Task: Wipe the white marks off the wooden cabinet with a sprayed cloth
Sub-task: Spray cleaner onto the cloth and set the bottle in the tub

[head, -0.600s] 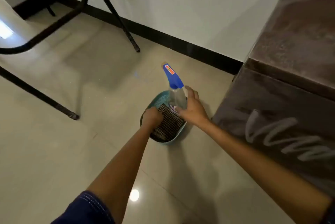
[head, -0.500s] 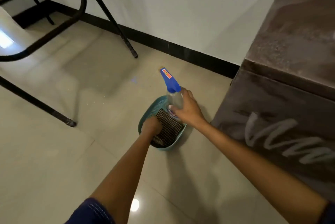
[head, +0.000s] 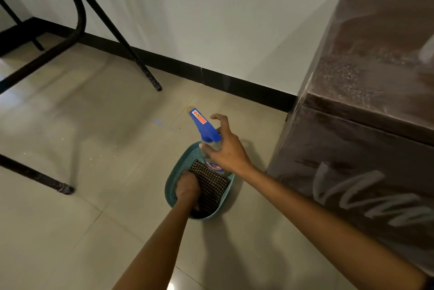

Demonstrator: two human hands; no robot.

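Teal plastic rims the basket (head: 169, 192) on the floor, where the person's left hand (head: 187, 187) presses down on the checked cloth (head: 212, 187), fingers curled into the weave, apparently bunching it to lift it out. Just beyond, the right hand (head: 226, 152) wraps the neck of the spray bottle (head: 207, 133), forefinger raised clear, likely reaching for the trigger. The bottle's blue head points away to the left. Its base is hidden behind the hand, so whether it stands in the basket or hangs lifted cannot be told. Cloth and bottle sit together within easy reach of the job: the wooden cabinet (head: 340, 139) stands just right of the basket, its dark front scrawled with looping white marks (head: 323, 179), untouched, so by all appearances wiping has not begun. The cabinet's top looks speckled, though blur hides detail. Glossy pale floor tiles (head: 94, 149) carry a few crumbs and soft reflections. Farther off, black metal table legs (head: 114, 31) splay before a black skirting board (head: 246, 85) and a plain white wall (head: 223, 19).
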